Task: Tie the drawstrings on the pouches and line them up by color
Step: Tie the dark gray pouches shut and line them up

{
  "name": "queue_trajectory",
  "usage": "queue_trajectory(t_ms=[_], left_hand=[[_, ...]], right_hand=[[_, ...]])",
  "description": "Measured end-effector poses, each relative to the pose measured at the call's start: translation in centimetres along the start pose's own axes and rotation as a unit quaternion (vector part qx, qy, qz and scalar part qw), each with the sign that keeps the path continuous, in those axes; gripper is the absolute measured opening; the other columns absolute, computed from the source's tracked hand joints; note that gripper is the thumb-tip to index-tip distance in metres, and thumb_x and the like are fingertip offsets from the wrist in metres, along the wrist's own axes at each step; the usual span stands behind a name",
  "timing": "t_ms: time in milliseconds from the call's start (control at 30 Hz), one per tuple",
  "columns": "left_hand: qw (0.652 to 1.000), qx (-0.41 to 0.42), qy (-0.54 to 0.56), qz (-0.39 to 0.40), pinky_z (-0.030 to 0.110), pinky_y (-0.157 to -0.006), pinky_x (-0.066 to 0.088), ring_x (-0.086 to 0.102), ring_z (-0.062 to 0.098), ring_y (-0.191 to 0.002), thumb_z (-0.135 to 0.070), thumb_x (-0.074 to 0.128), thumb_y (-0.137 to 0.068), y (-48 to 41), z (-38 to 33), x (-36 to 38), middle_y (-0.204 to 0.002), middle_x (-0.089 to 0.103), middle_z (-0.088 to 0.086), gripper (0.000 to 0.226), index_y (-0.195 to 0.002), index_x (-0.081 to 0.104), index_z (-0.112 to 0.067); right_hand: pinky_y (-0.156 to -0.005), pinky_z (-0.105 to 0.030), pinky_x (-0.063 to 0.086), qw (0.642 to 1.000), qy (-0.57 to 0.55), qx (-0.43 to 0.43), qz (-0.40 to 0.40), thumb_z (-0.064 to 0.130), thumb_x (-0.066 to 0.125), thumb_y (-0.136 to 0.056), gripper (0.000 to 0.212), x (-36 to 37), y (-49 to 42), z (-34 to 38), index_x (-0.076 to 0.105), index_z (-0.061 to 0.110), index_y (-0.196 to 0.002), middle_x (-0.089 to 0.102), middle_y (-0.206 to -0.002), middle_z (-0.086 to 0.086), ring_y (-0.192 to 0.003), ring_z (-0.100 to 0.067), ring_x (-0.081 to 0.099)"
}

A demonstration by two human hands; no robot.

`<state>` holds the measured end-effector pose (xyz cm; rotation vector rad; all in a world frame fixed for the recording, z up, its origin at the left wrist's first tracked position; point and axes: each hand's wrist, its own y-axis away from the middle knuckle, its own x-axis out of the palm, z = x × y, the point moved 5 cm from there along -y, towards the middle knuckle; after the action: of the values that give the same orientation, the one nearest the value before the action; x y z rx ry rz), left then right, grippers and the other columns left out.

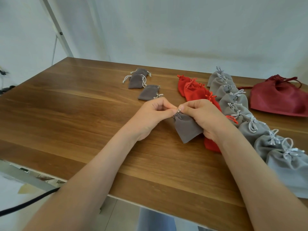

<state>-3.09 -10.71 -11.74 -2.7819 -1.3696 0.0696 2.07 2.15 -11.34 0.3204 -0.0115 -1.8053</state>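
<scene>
Both hands meet above the middle of the wooden counter (66, 114). The left hand (155, 114) and the right hand (201, 117) each pinch the pale drawstring (178, 111) at the gathered mouth of a small taupe pouch (186, 128), thumb and forefinger tips nearly touching. The pouch hangs slanted below the fingers, partly under the right palm, its lower corner near the wood. Behind the hands, three more taupe pouches (135, 81) lie in a loose line. To their right runs a row of red pouches (193, 91), then a longer overlapping row of light grey pouches (233, 100) with tied cords. A larger dark red bag (275, 100) lies at the far right.
</scene>
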Motion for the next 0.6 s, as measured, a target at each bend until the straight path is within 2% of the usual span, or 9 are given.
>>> queue_trajectory(t_ms=[100, 167, 267, 333, 433, 600], left_hand=[[0.999, -0.014, -0.050, -0.003, 0.021, -0.078, 0.051, 0.062, 0.010, -0.079, 0.000, 0.063, -0.086, 0.2, 0.1, -0.2, -0.082, 0.069, 0.003, 0.017, -0.075, 0.060, -0.012], [0.995, -0.013, -0.099, -0.016, 0.028, -0.078, 0.051, 0.061, 0.012, -0.079, -0.001, 0.065, -0.084, 0.3, 0.3, -0.5, -0.081, 0.068, 0.005, 0.019, -0.072, 0.059, -0.014], [0.978, 0.002, -0.204, -0.041, 0.037, -0.078, 0.052, 0.061, 0.013, -0.077, -0.010, 0.068, -0.080, 0.4, 0.4, -0.6, -0.081, 0.069, 0.006, 0.018, -0.069, 0.060, -0.022], [0.966, 0.010, -0.253, -0.058, 0.030, -0.072, 0.050, 0.058, 0.007, -0.073, -0.015, 0.067, -0.080, 0.3, 0.3, -0.5, -0.079, 0.066, -0.001, 0.016, -0.072, 0.059, -0.026], [0.948, 0.022, -0.308, -0.071, 0.008, -0.061, 0.040, 0.052, 0.000, -0.069, -0.015, 0.065, -0.082, 0.3, -0.1, -0.2, -0.078, 0.059, -0.009, 0.015, -0.085, 0.055, -0.026], [0.926, 0.076, -0.356, -0.098, 0.009, -0.058, 0.037, 0.050, 0.005, -0.067, -0.007, 0.060, -0.083, 0.4, -0.3, 0.2, -0.074, 0.055, -0.005, 0.022, -0.095, 0.045, -0.019]], right_hand=[[-0.064, -0.029, 0.044, 0.997, 0.074, -0.030, -0.013, 0.020, 0.063, -0.089, 0.014, 0.1, 0.0, 0.1, 0.071, 0.017, -0.078, 0.069, -0.074, -0.002, -0.069, -0.013, 0.059], [-0.072, -0.033, 0.045, 0.988, 0.142, -0.057, -0.027, 0.021, 0.065, -0.088, 0.012, 0.3, -0.1, 0.3, 0.071, 0.018, -0.079, 0.068, -0.081, -0.002, -0.079, -0.015, 0.059], [-0.070, -0.026, 0.043, 0.971, 0.218, -0.080, -0.051, 0.022, 0.065, -0.087, 0.009, 0.5, -0.2, 0.5, 0.072, 0.016, -0.086, 0.068, -0.087, 0.000, -0.087, -0.015, 0.059], [-0.068, -0.024, 0.042, 0.965, 0.238, -0.086, -0.062, 0.023, 0.066, -0.086, 0.012, 0.6, -0.3, 0.6, 0.073, 0.014, -0.088, 0.068, -0.089, -0.001, -0.088, -0.014, 0.058], [-0.068, -0.022, 0.042, 0.964, 0.242, -0.087, -0.072, 0.024, 0.068, -0.085, 0.012, 0.7, -0.5, 0.7, 0.073, 0.014, -0.084, 0.069, -0.091, -0.001, -0.088, -0.013, 0.059], [-0.078, -0.028, 0.043, 0.960, 0.242, -0.107, -0.094, 0.022, 0.068, -0.085, 0.009, 1.2, -0.4, 0.8, 0.071, 0.015, -0.082, 0.068, -0.089, -0.002, -0.088, -0.014, 0.058]])
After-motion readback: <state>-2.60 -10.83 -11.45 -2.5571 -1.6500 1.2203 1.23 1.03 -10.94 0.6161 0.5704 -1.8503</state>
